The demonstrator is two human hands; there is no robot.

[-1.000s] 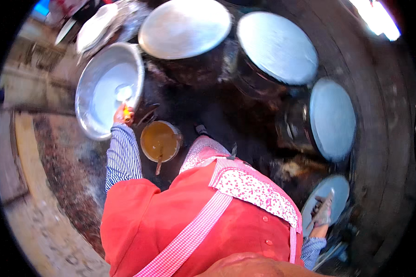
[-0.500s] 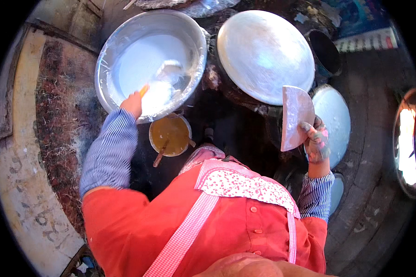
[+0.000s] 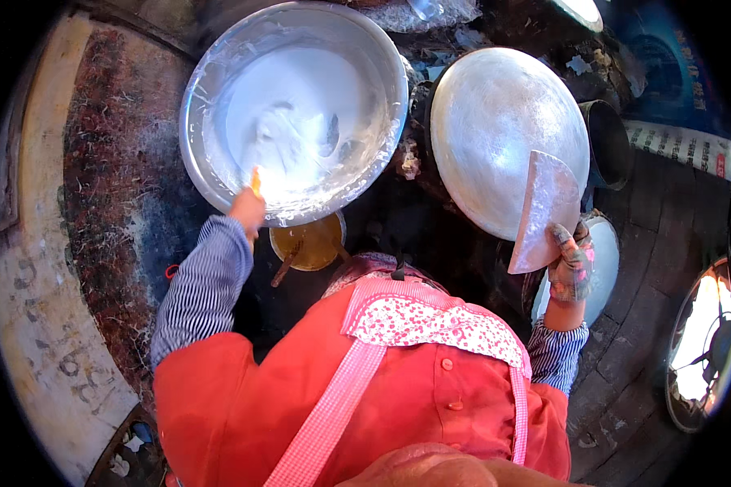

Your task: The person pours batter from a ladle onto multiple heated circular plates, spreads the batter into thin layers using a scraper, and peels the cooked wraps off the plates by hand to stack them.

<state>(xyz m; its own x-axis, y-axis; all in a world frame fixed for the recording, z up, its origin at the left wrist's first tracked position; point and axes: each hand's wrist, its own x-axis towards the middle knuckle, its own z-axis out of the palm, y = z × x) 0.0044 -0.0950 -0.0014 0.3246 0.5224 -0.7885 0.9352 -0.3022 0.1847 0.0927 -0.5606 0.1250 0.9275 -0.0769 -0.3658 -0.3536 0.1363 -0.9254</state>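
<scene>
My left hand (image 3: 247,209) is closed round the orange handle of a ladle (image 3: 256,180), whose head is sunk in white batter (image 3: 300,89) and hard to make out. The batter fills part of a big metal basin (image 3: 188,130) at the upper left. In its stained glove, my right hand (image 3: 573,261) grips a half-round scraper (image 3: 542,215) by its curved side, straight edge facing left. From this view the scraper overlaps the lower right of a round metal griddle (image 3: 495,122); whether they touch I cannot tell.
Below the basin stands a bucket of yellow-brown liquid (image 3: 313,242) with wooden sticks in it. A pale round surface (image 3: 605,264) shows beyond my right hand, and a dark pot (image 3: 613,150) is beside the griddle. A round fan-like object (image 3: 711,349) is at far right.
The ladle's head has gone from showing in the basin to being mostly covered by batter. My view has shifted, so basin and griddle sit differently; the scraper now overlaps more of the griddle.
</scene>
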